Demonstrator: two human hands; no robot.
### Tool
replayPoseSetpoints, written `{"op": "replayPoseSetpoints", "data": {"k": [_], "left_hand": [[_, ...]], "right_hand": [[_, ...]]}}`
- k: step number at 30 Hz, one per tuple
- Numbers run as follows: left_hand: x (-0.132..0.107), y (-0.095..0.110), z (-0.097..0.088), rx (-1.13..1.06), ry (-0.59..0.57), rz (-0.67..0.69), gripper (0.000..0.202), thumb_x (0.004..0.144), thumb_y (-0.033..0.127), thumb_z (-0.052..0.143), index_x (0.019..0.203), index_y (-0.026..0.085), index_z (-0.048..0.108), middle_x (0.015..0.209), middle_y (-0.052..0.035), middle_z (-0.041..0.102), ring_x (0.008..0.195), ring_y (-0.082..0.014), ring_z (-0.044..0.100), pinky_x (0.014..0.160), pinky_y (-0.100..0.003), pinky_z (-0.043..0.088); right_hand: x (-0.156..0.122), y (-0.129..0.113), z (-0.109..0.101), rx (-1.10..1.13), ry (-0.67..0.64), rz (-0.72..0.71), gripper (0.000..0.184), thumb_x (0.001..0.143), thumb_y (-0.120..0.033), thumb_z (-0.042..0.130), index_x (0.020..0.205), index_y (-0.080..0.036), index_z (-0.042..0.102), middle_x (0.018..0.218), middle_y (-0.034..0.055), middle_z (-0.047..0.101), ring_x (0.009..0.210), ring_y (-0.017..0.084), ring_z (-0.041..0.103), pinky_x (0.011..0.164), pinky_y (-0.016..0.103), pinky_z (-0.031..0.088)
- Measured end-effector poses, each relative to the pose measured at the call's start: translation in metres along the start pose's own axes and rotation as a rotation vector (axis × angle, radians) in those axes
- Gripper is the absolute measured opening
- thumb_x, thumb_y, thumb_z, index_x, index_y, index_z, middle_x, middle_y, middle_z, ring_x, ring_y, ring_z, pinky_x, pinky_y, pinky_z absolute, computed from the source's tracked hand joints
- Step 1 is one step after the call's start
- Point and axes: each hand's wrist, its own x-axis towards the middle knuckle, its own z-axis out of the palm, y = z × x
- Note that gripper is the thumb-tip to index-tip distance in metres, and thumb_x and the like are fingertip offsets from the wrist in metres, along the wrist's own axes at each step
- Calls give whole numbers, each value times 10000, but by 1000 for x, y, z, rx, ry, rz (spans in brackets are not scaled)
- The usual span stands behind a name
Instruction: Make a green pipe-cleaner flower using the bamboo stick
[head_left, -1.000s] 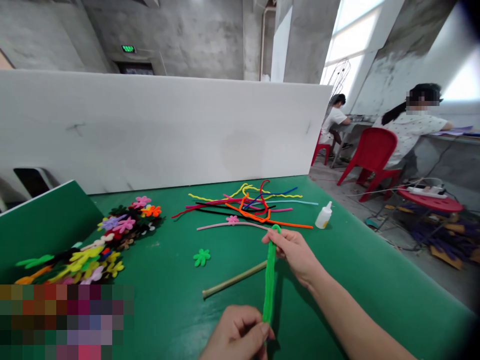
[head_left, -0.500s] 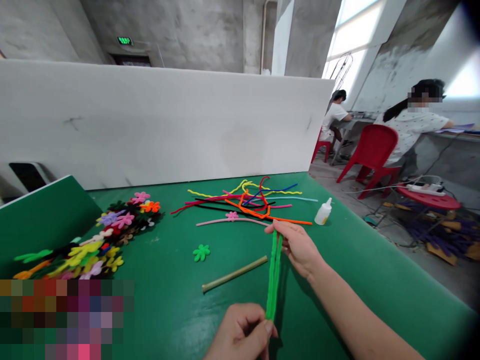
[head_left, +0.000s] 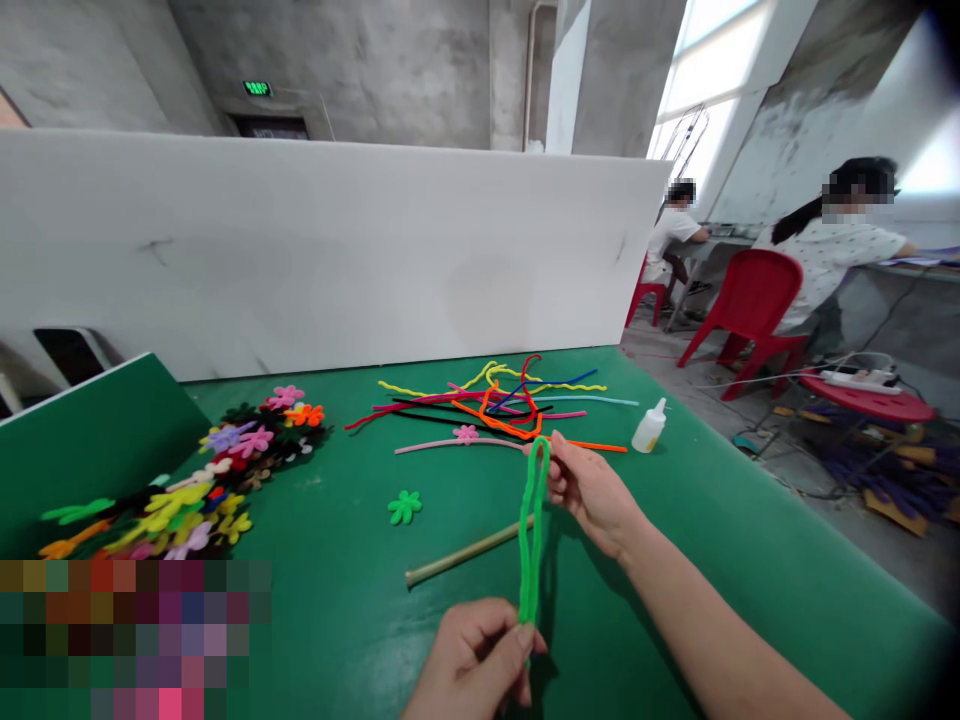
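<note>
A bright green pipe cleaner (head_left: 526, 540), doubled into a long narrow loop, stands almost upright between my hands. Its lower end is pinched between the thumb and fingers of my left hand (head_left: 484, 655). At the rounded top, the closed fingers of my right hand (head_left: 592, 490) grip the loop's right side. Behind the loop a thin bamboo stick (head_left: 465, 553) lies on the green table, partly covered by it. Left of the stick is a green pipe-cleaner flower (head_left: 405, 507). A pale pink pipe cleaner (head_left: 431, 446) with a small pink flower (head_left: 466, 435) lies beyond.
Loose coloured pipe cleaners (head_left: 502, 400) spread across the back of the table (head_left: 330, 620). A white glue bottle (head_left: 649, 428) stands at the right edge. Colourful fuzzy flowers (head_left: 187, 500) are heaped at left. A white partition (head_left: 337, 250) borders the back; two people sit at desks beyond, right.
The top of the green pipe cleaner has come out of my right hand's fingers as a visible rounded loop, its two strands slightly spread. Both hands have shifted slightly.
</note>
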Motion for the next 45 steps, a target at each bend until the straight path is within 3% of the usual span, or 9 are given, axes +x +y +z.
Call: {"op": "replayPoseSetpoints", "data": {"k": [5, 11, 21, 25, 29, 34, 37, 40, 45], "left_hand": [[0, 1, 0, -23, 15, -2, 399, 658, 507, 566, 598, 117, 623, 428, 24, 463, 411, -91, 412, 427, -201, 250], [1, -1, 1, 15, -10, 6, 344, 691, 443, 553, 590, 121, 620, 428, 26, 461, 410, -90, 405, 438, -204, 262], [-2, -14, 12, 214, 71, 136, 290, 730, 360, 520, 518, 166, 561, 411, 28, 445, 425, -103, 367, 464, -220, 272], [-1, -12, 12, 262, 10, 170, 308, 727, 346, 531, 470, 178, 518, 447, 19, 443, 470, -116, 391, 507, -228, 294], [-5, -7, 10, 317, 7, 199, 336, 723, 377, 537, 452, 180, 536, 463, 15, 442, 497, -124, 398, 525, -229, 317], [-21, 4, -3, 256, 1, 216, 329, 713, 463, 539, 610, 175, 660, 566, -32, 567, 583, -159, 497, 580, -239, 374], [-22, 17, -16, 159, 137, 213, 444, 778, 508, 413, 719, 157, 679, 690, -68, 625, 674, -185, 540, 650, -266, 395], [-13, 33, -20, -79, 268, 111, 423, 805, 456, 413, 724, 123, 661, 723, -82, 643, 713, -191, 555, 719, -295, 408], [3, 49, -6, -459, 147, 9, 231, 794, 306, 510, 812, 109, 629, 716, -48, 640, 610, -135, 562, 665, -266, 433]], "right_hand": [[0, -1, -2, -66, 56, -71, 271, 626, -412, 672, 601, -153, 595, 511, -50, 461, 431, 50, 323, 421, 186, 217], [2, -1, -5, -240, 87, -238, 232, 620, -378, 668, 611, -154, 608, 447, -68, 366, 430, 65, 250, 434, 225, 147], [4, 15, 6, -73, 292, -296, 191, 588, -285, 647, 525, -170, 507, 459, -72, 339, 432, 67, 234, 431, 221, 161], [4, 21, 8, -44, 308, -286, 168, 582, -275, 630, 534, -176, 503, 468, -67, 367, 436, 75, 268, 435, 224, 193], [3, 22, 9, -20, 270, -236, 161, 577, -277, 634, 537, -176, 514, 439, -79, 339, 416, 69, 260, 422, 220, 185], [-3, 16, 14, 43, 188, -108, 178, 571, -293, 623, 519, -181, 495, 427, -86, 324, 384, 60, 247, 386, 209, 190], [-11, 16, 20, 135, 94, 2, 186, 569, -269, 634, 506, -175, 486, 428, -89, 321, 381, 50, 242, 373, 193, 221], [-20, 22, 28, 78, 29, 25, 148, 586, -233, 638, 526, -159, 525, 420, -89, 343, 389, 38, 274, 376, 165, 248], [-31, 34, 36, -65, -124, 40, 209, 639, -315, 633, 563, -160, 517, 389, -91, 388, 300, 35, 306, 297, 159, 237]]}}
